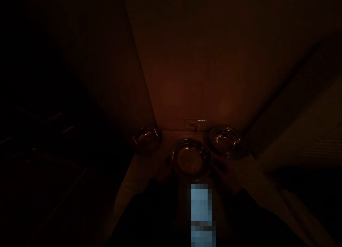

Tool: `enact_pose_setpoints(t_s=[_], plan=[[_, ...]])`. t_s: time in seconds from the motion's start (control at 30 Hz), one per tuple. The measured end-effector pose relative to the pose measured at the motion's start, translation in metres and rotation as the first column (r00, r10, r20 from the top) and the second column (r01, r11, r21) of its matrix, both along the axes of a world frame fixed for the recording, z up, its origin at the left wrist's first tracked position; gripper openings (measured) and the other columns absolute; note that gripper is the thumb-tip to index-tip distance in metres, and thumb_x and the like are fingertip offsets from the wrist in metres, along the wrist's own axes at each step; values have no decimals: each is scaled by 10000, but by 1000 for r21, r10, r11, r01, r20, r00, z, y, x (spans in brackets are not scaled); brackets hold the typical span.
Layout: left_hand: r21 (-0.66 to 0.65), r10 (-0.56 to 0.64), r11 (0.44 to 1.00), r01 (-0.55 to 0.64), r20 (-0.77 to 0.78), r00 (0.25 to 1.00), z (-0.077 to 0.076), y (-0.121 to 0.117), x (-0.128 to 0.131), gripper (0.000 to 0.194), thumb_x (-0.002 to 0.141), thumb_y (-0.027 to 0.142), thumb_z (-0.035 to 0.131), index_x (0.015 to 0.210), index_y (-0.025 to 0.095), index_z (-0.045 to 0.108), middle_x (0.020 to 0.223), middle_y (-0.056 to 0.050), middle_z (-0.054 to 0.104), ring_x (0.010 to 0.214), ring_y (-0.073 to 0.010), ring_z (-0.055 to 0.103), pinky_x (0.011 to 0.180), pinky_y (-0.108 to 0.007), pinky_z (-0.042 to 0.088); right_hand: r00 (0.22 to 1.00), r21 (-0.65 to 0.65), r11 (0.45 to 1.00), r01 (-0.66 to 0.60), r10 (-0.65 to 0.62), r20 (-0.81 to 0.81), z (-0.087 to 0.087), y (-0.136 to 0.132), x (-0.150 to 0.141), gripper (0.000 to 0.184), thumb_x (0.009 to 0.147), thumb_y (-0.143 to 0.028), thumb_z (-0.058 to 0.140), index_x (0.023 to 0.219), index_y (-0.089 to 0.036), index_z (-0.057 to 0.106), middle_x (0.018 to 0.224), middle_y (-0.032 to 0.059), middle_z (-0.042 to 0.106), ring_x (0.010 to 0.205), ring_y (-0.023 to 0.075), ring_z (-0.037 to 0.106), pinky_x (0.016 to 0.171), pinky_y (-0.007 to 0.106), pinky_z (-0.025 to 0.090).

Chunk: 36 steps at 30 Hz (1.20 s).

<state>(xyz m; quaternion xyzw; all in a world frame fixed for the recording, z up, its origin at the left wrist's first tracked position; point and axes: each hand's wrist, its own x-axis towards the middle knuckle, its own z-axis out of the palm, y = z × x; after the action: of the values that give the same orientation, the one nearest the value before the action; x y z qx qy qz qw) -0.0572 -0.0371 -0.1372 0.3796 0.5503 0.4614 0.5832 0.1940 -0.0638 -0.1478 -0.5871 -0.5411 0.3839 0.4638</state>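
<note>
A shiny, round metal dish (191,161) with a wide rim is at the middle of the wooden surface, between my two hands. At its left rim is my left hand (164,170), with fingers closed on the edge. My right hand (227,174) grips the opposite edge, its thumb side against the rim. Darkness hides most of the fingers, and I cannot tell whether the dish rests on the surface or is slightly raised.
Another metal dish (146,140) sits at the left back corner. Several stacked metal dishes (226,142) seem to lie at the right back. Behind stands a wall with an outlet (196,124) and a plug. A pixelated bright patch (201,208) covers the front.
</note>
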Motion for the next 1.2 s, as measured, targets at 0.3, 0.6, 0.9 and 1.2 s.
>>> enact_pose_setpoints(t_s=[0.3, 0.6, 0.9, 1.2], plan=[[-19, 42, 998, -52, -363, 931, 19, -26, -48, 392, 761, 367, 631, 1049, 103, 668, 1093, -190, 699, 948, -302, 682, 859, -439, 514, 998, -1, 999, 51, -51, 25, -7, -2, 6, 476, 761, -584, 629, 1005, -184, 705, 998, 127, 737, 917, 303, 693, 776, 475, 575], [-211, -178, 977, 35, -710, 681, 14, -77, -69, 483, 710, 492, 632, 1025, 126, 661, 1139, -201, 677, 1068, -330, 624, 898, -401, 444, 975, 56, 987, 152, -159, 156, 6, -17, 6, 430, 804, -540, 562, 1035, -196, 676, 1030, 119, 724, 937, 291, 681, 826, 483, 547], [-163, -132, 987, 13, -748, 650, -4, -91, -61, 359, 734, 409, 609, 942, 117, 636, 1044, -195, 662, 989, -319, 622, 848, -391, 444, 965, 179, 983, 45, -89, 247, 27, -36, -13, 324, 846, -451, 550, 1025, -208, 668, 962, 106, 737, 755, 219, 706, 556, 305, 580], [-47, -145, 989, 139, -448, 882, 22, -96, -63, 287, 785, 412, 581, 943, 173, 580, 983, -104, 694, 927, -262, 640, 815, -355, 470, 944, 230, 944, -236, 166, 285, 48, -47, -36, 265, 858, -372, 536, 988, -215, 705, 962, 94, 749, 827, 237, 714, 711, 364, 599]])
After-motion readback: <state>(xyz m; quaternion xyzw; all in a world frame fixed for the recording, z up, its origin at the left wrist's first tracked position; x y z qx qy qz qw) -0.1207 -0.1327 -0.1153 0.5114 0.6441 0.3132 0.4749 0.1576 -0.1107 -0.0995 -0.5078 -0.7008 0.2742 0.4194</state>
